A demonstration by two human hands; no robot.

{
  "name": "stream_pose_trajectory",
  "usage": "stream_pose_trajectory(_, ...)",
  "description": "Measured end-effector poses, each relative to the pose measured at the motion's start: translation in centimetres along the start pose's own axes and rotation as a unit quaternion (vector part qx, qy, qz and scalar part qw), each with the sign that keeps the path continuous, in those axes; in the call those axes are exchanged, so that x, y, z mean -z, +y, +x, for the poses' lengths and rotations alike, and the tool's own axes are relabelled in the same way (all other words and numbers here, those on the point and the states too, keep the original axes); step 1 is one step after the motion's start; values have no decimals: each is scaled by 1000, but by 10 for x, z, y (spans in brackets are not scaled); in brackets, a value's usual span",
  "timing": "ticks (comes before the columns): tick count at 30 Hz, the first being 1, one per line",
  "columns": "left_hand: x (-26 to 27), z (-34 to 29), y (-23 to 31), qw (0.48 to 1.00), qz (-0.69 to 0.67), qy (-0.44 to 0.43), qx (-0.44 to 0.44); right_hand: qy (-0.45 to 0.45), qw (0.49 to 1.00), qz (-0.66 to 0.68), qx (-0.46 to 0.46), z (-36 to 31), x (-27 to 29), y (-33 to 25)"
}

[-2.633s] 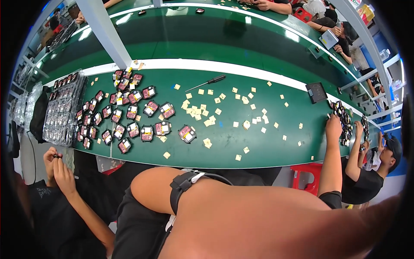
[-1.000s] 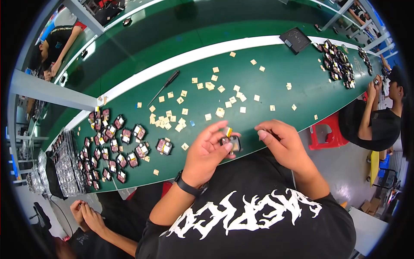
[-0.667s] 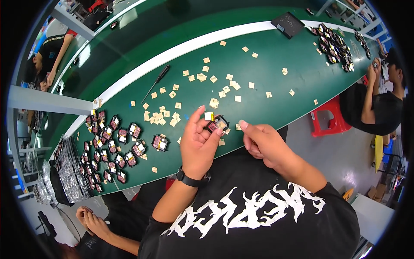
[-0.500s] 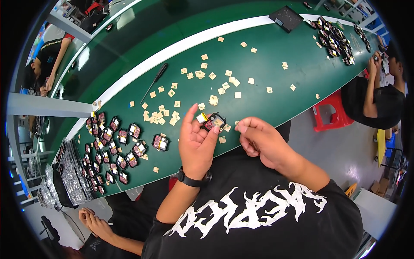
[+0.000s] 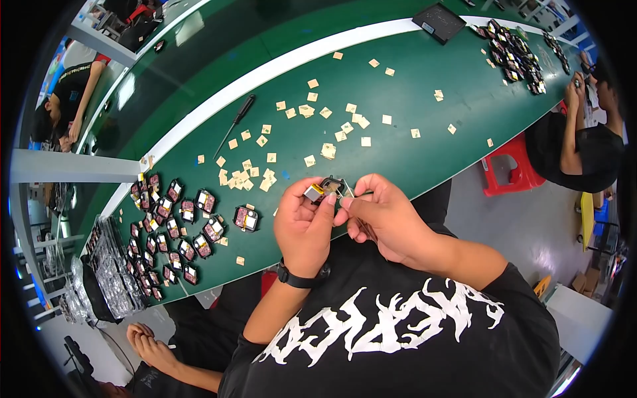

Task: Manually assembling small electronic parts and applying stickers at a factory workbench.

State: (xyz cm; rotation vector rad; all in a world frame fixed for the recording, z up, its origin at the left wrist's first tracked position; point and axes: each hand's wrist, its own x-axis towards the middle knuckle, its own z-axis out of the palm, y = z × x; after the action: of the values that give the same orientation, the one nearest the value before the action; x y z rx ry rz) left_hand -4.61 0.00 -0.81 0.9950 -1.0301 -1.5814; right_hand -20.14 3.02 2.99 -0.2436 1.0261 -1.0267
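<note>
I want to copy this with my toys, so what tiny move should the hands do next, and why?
Maybe the right hand should gently press a fingertip on the small black unit, because that hand's fingers are right by its rim and the left hand is already holding the unit. I can't tell whether the right fingers pinch anything.

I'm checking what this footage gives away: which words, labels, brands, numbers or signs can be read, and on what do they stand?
Black shirt: large white stylised lettering across it; I won't copy it out.
Paper squares: small marks, too small to read.
Black tray: a small pale label, too small to read.
Black case in the left hand: no writing I can make out.
</note>
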Motion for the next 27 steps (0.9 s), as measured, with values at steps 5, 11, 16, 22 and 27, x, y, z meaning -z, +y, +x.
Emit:
stream_pose_trajectory(5,-2,-2,4,1000,-14,11,-3,8,999,-24,21,3,-1,5)
stream_pose_trajectory(11,-1,-2,0,999,2,12,-45,26,997,-49,50,4,-5,7)
stream_pose_trajectory(16,-1,-2,2,999,4,9,-43,31,992,-91,80,4,-2,9)
stream_pose_trajectory(22,-1,-3,0,998,12,12,-52,30,993,-99,52,4,-2,4)
stream_pose_trajectory(27,-1,-3,-3,997,29,20,-63,31,991,-123,45,5,-2,5)
